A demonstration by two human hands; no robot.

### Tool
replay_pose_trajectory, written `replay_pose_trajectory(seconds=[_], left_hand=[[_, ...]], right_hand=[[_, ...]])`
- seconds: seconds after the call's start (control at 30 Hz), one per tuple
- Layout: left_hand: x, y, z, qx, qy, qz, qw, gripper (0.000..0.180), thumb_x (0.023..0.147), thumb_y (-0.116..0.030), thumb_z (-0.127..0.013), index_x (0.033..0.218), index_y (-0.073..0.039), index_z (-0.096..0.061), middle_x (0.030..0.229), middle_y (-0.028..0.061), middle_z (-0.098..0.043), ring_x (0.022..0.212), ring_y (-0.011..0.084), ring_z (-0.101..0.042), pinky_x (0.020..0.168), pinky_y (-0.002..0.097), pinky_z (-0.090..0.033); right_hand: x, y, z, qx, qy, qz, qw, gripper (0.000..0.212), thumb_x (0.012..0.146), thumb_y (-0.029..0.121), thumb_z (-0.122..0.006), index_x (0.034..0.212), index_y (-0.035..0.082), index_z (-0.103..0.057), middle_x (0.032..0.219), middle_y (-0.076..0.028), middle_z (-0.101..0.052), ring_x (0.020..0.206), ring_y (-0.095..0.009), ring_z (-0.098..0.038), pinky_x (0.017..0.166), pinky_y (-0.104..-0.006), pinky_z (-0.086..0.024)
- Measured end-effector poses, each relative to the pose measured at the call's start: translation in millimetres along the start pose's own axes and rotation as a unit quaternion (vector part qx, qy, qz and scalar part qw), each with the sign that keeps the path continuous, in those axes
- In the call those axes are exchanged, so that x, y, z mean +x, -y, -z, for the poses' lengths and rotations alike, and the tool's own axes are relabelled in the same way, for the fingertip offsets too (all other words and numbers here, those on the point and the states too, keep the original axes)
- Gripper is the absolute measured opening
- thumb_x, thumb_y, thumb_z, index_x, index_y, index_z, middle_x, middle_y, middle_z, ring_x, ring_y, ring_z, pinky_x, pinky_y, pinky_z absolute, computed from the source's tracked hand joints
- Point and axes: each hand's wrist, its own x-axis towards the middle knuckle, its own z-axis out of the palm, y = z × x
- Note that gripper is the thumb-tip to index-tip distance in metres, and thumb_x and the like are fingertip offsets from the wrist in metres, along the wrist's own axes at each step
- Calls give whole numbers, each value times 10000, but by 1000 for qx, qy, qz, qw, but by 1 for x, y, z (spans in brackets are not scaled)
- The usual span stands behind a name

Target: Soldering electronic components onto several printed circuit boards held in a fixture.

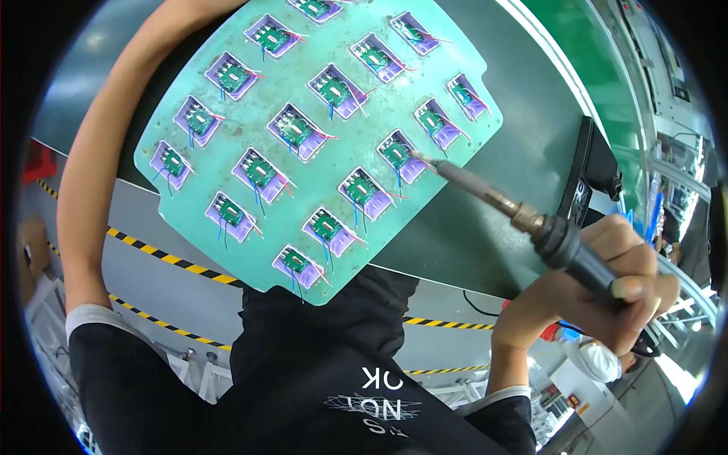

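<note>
My right hand (595, 309) is closed round the dark handle of a soldering iron (563, 241). The iron's tip reaches a small green circuit board (397, 154) near the right edge of a light green tray (227, 136); whether it touches cannot be made out. That board sits in a purple housing (412, 170), with red and blue wires hanging out. Several similar boards in purple housings stand in slanting rows across the tray. My left forearm (85, 182) runs up round the tray's left side, and its hand lies beyond the top of the view.
The tray rests on a dark green worktable (523, 114) and overhangs its near edge above my lap. A black box-like object (582, 178) stands on the table's right side. Yellow-black tape (174, 260) marks the grey floor. Another person (600, 360) is in the background at lower right.
</note>
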Motion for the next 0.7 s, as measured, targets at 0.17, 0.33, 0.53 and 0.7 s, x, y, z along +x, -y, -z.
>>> replay_pose_trajectory(seconds=[0.17, 0.33, 0.53, 0.7], left_hand=[[-8, -5, 16, 4, 13, -3, 1000, 195, 972, -139, -559, 885, 31, -602, 778, 12, -560, 752, 68, -507, 674, 238, -419], [-17, -5, 19, 9, 11, -3, 1000, 199, 972, -144, -564, 891, 32, -609, 779, 13, -569, 754, 69, -510, 678, 239, -423], [-17, -9, 20, 20, 13, -10, 1000, 207, 974, -155, -564, 898, 30, -614, 785, 14, -575, 762, 69, -513, 689, 239, -423], [-22, -6, 25, 13, 14, -6, 1000, 205, 975, -157, -562, 903, 27, -614, 792, 13, -575, 766, 71, -513, 693, 238, -421]], right_hand=[[-2, 3, -16, -6, 46, 5, 999, 151, 865, 169, -411, 794, 58, -485, 493, -25, -358, 371, -108, -281, 381, -281, -224], [-5, 5, -27, -34, 65, 1, 997, 142, 865, 163, -426, 789, 55, -477, 490, -27, -365, 357, -107, -277, 370, -269, -225], [-7, 6, -30, -29, 64, 8, 998, 144, 857, 167, -459, 769, 55, -474, 490, -24, -356, 353, -109, -277, 362, -266, -210], [-8, 4, -37, -34, 65, 14, 997, 148, 853, 168, -471, 761, 53, -474, 487, -23, -345, 347, -108, -272, 351, -268, -198]])
